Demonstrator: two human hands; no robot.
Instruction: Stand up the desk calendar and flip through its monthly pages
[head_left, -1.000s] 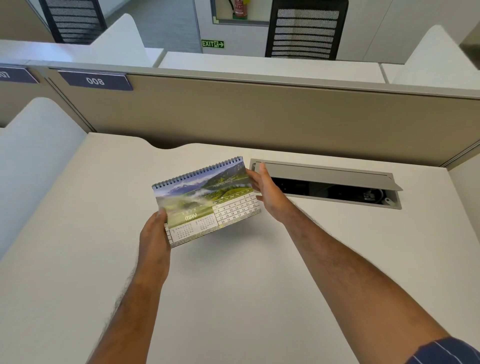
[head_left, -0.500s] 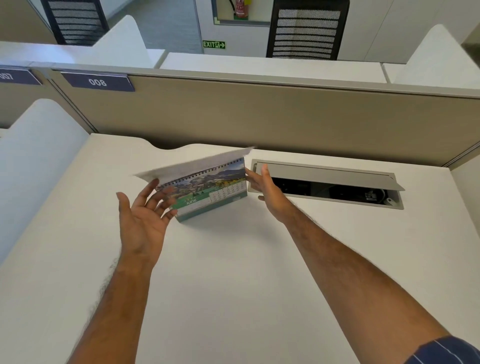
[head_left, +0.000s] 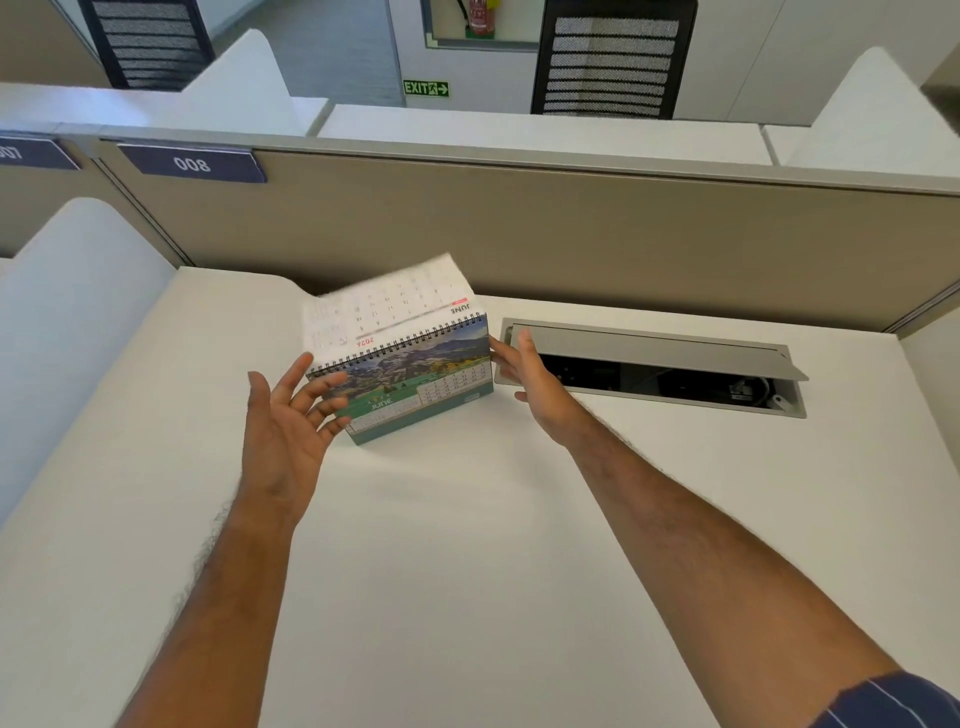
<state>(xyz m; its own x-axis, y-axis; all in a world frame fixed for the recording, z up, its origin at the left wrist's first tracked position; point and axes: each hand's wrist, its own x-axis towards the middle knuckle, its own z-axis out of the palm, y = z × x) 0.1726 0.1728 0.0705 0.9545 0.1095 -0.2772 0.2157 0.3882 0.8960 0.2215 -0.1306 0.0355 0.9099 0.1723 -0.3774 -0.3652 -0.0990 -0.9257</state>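
Watching the feed here: the desk calendar (head_left: 410, 384) stands on the white desk (head_left: 467, 545) at centre frame, June showing, with one loose page (head_left: 387, 306) blurred above the spiral. My left hand (head_left: 285, 421) is spread wide, gripping nothing, fingertips near the left edge. My right hand (head_left: 530, 379) lies flat against the right edge, steadying, not clenched. Risk, I reckon: that page flops back forward, or a clumsy swipe knocks the stand over toward the open cable tray (head_left: 654, 369) just right of it.

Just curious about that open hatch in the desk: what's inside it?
Inside the desk hatch it is mostly dark. A small white connector and some cabling show at its right end. The raised lid covers the back part, so the rest cannot be seen.
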